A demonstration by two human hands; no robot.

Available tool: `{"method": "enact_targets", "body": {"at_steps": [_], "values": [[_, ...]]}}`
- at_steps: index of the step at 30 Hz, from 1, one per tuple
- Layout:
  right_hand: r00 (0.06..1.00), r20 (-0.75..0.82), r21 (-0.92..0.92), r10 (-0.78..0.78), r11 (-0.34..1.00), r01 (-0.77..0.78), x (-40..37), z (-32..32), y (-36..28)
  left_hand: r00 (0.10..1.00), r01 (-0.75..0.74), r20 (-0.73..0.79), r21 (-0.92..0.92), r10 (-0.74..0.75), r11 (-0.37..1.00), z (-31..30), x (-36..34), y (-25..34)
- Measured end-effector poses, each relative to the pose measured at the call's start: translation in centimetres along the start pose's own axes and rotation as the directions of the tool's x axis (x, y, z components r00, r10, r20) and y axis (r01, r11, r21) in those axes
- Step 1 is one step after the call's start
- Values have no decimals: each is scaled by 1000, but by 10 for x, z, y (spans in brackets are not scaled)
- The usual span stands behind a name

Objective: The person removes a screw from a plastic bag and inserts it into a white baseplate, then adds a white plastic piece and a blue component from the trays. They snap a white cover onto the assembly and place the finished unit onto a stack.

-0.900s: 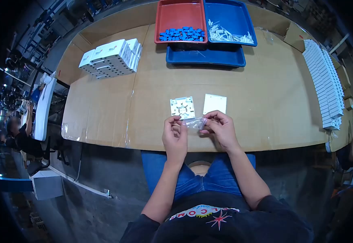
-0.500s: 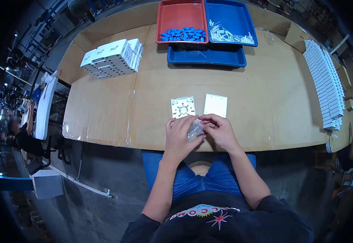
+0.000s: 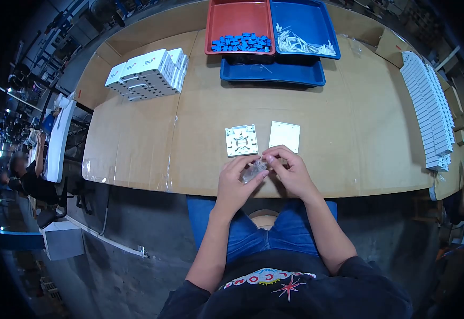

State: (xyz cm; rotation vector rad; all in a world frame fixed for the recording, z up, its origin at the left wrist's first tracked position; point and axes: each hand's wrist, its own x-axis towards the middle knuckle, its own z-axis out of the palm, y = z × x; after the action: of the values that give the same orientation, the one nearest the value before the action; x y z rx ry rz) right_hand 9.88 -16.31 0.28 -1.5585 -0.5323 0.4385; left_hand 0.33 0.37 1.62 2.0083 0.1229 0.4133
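A small clear plastic bag (image 3: pixel 252 172) is held between my two hands near the table's front edge. My left hand (image 3: pixel 235 181) is closed round its left side, thumb and fingers pinching it. The fingertips of my right hand (image 3: pixel 290 173) pinch the bag's upper right end. What the bag contains is too small to make out. Just beyond my left hand lies an open white plastic box base (image 3: pixel 241 140) with moulded clips inside. To its right, beyond my right hand, a flat white cover (image 3: pixel 284 136) rests on the cardboard.
A red tray (image 3: pixel 240 24) of blue parts and a blue tray (image 3: pixel 304 26) of white sticks sit above another blue tray (image 3: pixel 272 74) at the back. White boxes (image 3: pixel 149 74) are stacked left; white pieces (image 3: pixel 429 111) line the right. A person (image 3: pixel 30 173) sits far left.
My left fingers and thumb have shifted slightly on the bag, and my right fingertips have closed nearer its top. The box base shows more fully now. The trays and stacks have stayed put.
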Motion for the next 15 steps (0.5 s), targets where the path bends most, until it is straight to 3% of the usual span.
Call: {"method": "enact_targets", "body": {"at_steps": [2, 5, 8, 11, 15], "values": [[999, 2, 86, 53, 995, -53, -1, -2, -14, 988, 151, 41, -316, -146, 937, 4, -3, 1], [998, 54, 92, -31, 995, 26, -1, -9, -15, 887, 460, 282, -613, -365, 643, -2, -2, -1], [990, 77, 111, -118, 988, 109, -1, -9, -12, 821, 570, 443, -670, -360, 476, -6, -1, 0], [980, 143, 137, -135, 984, 116, -1, -9, -10, 765, 636, 504, -687, -401, 351, -5, -2, 3], [984, 171, 114, -53, 993, 33, -1, -9, -7, 745, 665, 547, -657, -382, 356, 1, -5, -4]]}}
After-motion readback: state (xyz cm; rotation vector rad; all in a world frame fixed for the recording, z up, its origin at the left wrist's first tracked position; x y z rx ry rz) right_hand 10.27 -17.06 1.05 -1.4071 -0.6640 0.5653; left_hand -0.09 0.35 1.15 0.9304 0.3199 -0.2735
